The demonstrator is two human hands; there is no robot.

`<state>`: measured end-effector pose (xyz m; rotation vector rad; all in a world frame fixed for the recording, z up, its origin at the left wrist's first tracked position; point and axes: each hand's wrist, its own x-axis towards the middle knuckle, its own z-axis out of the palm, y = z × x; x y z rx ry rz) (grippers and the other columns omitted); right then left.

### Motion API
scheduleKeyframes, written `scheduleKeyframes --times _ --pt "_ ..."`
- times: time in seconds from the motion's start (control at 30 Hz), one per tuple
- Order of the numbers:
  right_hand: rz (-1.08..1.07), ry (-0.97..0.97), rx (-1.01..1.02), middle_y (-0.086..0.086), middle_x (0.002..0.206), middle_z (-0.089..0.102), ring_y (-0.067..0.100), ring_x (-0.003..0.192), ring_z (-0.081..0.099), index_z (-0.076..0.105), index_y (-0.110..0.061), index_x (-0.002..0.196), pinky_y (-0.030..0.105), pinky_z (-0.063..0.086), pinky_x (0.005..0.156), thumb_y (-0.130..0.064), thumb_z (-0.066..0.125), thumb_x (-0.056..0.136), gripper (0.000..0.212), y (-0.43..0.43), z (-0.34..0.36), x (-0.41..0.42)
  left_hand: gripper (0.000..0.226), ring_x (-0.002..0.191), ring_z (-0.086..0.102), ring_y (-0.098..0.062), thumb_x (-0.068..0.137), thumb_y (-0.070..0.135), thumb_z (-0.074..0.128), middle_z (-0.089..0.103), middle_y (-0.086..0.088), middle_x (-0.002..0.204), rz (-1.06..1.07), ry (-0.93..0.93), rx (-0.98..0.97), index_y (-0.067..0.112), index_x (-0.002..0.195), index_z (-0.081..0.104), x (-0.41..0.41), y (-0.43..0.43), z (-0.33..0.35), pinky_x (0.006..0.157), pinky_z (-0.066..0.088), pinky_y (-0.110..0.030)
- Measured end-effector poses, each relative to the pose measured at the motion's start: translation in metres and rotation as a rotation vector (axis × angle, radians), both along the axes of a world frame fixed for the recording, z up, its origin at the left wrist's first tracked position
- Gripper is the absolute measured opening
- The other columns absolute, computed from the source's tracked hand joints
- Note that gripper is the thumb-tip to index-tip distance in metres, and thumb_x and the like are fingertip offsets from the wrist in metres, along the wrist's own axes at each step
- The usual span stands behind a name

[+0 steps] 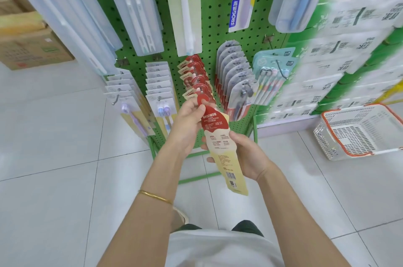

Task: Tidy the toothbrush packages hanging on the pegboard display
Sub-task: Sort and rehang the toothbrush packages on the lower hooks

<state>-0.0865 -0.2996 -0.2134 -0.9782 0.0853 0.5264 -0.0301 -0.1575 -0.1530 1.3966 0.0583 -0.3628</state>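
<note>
Head view: the left hand [189, 118] pinches the red top of a toothbrush package [220, 140], and the right hand [246, 155] grips its cream middle from behind. The package's long axis runs from the left-hand grip down toward the person. Its top points at the row of red packages [195, 77] just beyond, on the pegboard [218, 26].

The white packs [340, 44] stacked on the right are blurry, the long toothbrush packs [139, 5] go off the top edge, and the tiny words on the held package [220, 149] are too small to read.
</note>
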Motion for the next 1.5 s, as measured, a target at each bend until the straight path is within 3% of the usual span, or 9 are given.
scheduleKeyframes --times 0.17,0.23,0.37,0.57,0.9,1.07,1.2,1.37,1.5 --pt "-0.096 -0.059 -0.135 0.003 0.110 0.063 0.022 0.106 0.060 0.062 -0.015 0.116 0.046 0.049 0.096 -0.057 0.084 0.049 0.082 0.007 0.002 0.014 0.020 0.105 0.059 -0.017 0.099 0.008 0.043 0.061 -0.005 0.117 0.026 -0.045 0.170 0.015 0.116 0.053 0.012 0.001 0.007 0.092 0.049 -0.032" --pt "-0.217 -0.079 -0.342 -0.002 0.112 0.060 0.019 0.107 0.059 0.057 -0.018 0.119 0.045 0.047 0.099 -0.057 0.078 0.055 0.078 0.010 0.004 0.020 0.027 0.110 0.056 -0.012 0.098 0.008 0.046 0.057 -0.002 0.122 0.072 -0.073 0.252 0.021 0.122 0.050 0.018 0.005 0.006 0.094 0.047 -0.030" --pt "-0.421 -0.143 -0.873 -0.002 0.119 0.044 0.007 0.102 0.050 0.044 -0.018 0.128 0.021 0.038 0.086 -0.041 0.078 0.072 0.070 0.024 0.006 0.035 0.032 0.106 0.055 -0.004 0.098 0.002 0.042 0.059 0.005 0.116 0.106 -0.071 0.310 0.019 0.122 0.051 0.024 0.012 0.008 0.096 0.047 -0.028" --pt "-0.511 -0.260 -1.232 -0.003 0.104 0.043 0.019 0.103 0.046 0.048 -0.014 0.119 0.033 0.043 0.089 -0.047 0.080 0.060 0.075 0.046 -0.017 0.051 0.035 0.113 0.052 -0.009 0.096 -0.001 0.040 0.056 0.003 0.120 0.120 -0.093 0.411 0.016 0.124 0.052 0.033 0.021 0.010 0.104 0.043 -0.037" --pt "-0.606 -0.298 -1.421 0.013 0.103 0.054 0.034 0.098 0.049 0.048 -0.001 0.114 0.040 0.041 0.085 -0.053 0.080 0.059 0.083 0.067 -0.042 0.083 0.043 0.115 0.044 -0.003 0.096 -0.004 0.038 0.049 0.006 0.126 -0.010 -0.132 0.536 0.012 0.135 0.044 0.039 0.017 0.014 0.096 0.033 -0.013" --pt "-0.559 -0.268 -1.421 0.016 0.109 0.053 0.036 0.104 0.048 0.047 0.001 0.115 0.041 0.039 0.085 -0.050 0.079 0.064 0.079 0.067 -0.042 0.101 0.046 0.129 0.042 -0.011 0.094 -0.007 0.036 0.046 -0.002 0.139 -0.039 -0.127 0.582 0.011 0.136 0.043 0.044 0.013 0.014 0.110 0.031 -0.025" --pt "-0.497 -0.255 -1.446 0.015 0.109 0.051 0.035 0.104 0.048 0.044 -0.001 0.110 0.045 0.044 0.081 -0.046 0.078 0.067 0.071 0.064 -0.038 0.105 0.048 0.131 0.040 -0.012 0.094 -0.008 0.036 0.044 -0.003 0.140 -0.049 -0.133 0.614 0.009 0.140 0.039 0.046 0.008 0.020 0.102 0.029 -0.017" --pt "-0.419 -0.277 -1.476 0.016 0.113 0.050 0.035 0.106 0.049 0.041 0.001 0.120 0.047 0.044 0.081 -0.043 0.073 0.075 0.071 0.061 -0.036 0.105 0.047 0.129 0.042 -0.017 0.094 -0.005 0.036 0.042 -0.009 0.140 -0.022 -0.125 0.603 0.009 0.140 0.039 0.050 0.002 0.021 0.109 0.035 -0.032" --pt "-0.321 -0.290 -1.459 0.016 0.120 0.048 0.034 0.112 0.046 0.037 0.001 0.126 0.042 0.042 0.089 -0.036 0.069 0.081 0.067 0.055 -0.035 0.108 0.048 0.120 0.042 -0.010 0.096 -0.003 0.037 0.040 -0.006 0.141 -0.016 -0.122 0.617 0.011 0.142 0.036 0.048 0.000 0.021 0.099 0.034 -0.021"
